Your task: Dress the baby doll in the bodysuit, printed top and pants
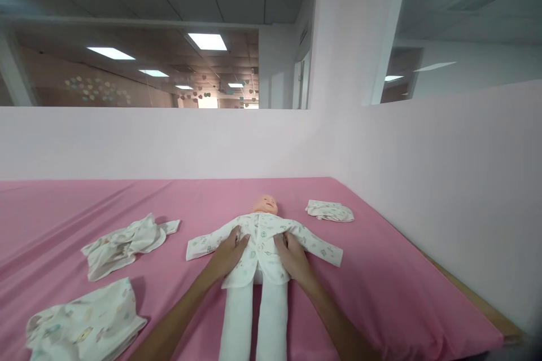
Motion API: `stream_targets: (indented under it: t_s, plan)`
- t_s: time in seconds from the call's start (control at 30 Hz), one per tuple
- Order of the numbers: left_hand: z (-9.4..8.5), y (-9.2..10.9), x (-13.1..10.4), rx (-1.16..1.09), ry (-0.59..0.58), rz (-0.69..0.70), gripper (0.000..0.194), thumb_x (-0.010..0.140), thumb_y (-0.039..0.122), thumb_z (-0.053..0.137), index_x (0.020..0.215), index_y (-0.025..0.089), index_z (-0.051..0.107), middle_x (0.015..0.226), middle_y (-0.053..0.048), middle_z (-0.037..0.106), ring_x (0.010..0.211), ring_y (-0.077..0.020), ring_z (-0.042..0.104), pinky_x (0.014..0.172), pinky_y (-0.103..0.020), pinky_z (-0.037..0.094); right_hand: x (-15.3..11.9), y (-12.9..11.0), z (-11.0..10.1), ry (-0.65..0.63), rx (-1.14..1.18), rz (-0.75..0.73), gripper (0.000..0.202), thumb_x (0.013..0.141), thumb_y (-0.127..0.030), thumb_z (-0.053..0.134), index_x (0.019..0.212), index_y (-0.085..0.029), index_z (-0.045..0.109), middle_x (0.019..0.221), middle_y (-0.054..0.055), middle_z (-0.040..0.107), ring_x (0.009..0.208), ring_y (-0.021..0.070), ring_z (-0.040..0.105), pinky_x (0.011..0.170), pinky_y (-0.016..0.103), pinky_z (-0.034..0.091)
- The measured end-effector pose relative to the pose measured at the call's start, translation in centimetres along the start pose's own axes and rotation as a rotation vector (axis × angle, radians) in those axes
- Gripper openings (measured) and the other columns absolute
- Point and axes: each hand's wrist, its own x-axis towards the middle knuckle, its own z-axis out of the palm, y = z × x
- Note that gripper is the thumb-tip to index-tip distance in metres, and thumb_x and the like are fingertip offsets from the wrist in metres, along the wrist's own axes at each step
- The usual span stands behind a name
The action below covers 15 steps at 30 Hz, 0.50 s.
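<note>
— Pink sheet on bed [381, 293]; pale cloth baby doll in white printed jacket [260, 248] lies supine, head away, long axis running from person.

— Hands?

— Left hand [228, 254], right hand [292, 256] flat, fingers spread, pressing jacket's sides; equally near.

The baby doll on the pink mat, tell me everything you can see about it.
The baby doll lies face up on the pink mat, head away from the camera, legs toward it. Its head looks like bare plastic; the legs look like plain white cloth. It wears a white printed top with long sleeves spread out to both sides. The left hand and right hand rest flat on the top at either side of the torso. The feet are cut off by the picture's edge.
</note>
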Motion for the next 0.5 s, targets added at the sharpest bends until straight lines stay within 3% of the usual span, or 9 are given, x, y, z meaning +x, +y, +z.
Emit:
stream_targets:
  t_s: [0.1,0.2,0.37,0.5]
  plan:
    - [0.3,0.4,1.2,-0.018,-0.044,0.015,0.076,0.088,0.067,0.041,0.147,0.019,0.034,0.155,-0.012,0.035,0.142,-0.0287,0.033,0.111,-0.035,0.031,1.5,0.1,0.4,0.005,0.085,-0.016,0.041,0.087,-0.048,0.052,0.114,-0.019,0.062,0.116,0.009,0.065,0.109,0.0289,0.058,0.091,0.038,0.044]
    - [0.5,0.8,2.8,-0.061,-0.104,-0.002,0.085,0.087,0.069,0.04,0.154,0.022,0.018,0.16,-0.008,0.021,0.146,-0.0281,0.024,0.116,-0.038,0.026,3.5,0.5,0.6,0.03,0.169,-0.059,0.04,0.084,-0.045,0.056,0.112,-0.018,0.063,0.115,0.009,0.066,0.108,0.0282,0.059,0.09,0.036,0.045]
    - [0.6,1.1,5.7,-0.135,-0.118,-0.02,0.089,0.086,0.071,0.042,0.155,0.022,0.016,0.16,-0.009,0.019,0.146,-0.0292,0.022,0.117,-0.039,0.023,6.8,1.5,1.1,0.067,0.17,-0.101,0.04,0.083,-0.043,0.055,0.113,-0.018,0.064,0.115,0.007,0.067,0.107,0.0257,0.06,0.089,0.034,0.047]
    - [1.0,0.5,7.3,-0.175,-0.13,-0.008,0.091,0.085,0.071,0.045,0.155,0.02,0.016,0.161,-0.009,0.017,0.147,-0.029,0.019,0.118,-0.041,0.02,7.5,2.2,1.7,0.105,0.079,-0.132,0.04,0.086,-0.045,0.052,0.114,-0.018,0.064,0.116,0.007,0.066,0.106,0.0244,0.061,0.088,0.032,0.048]
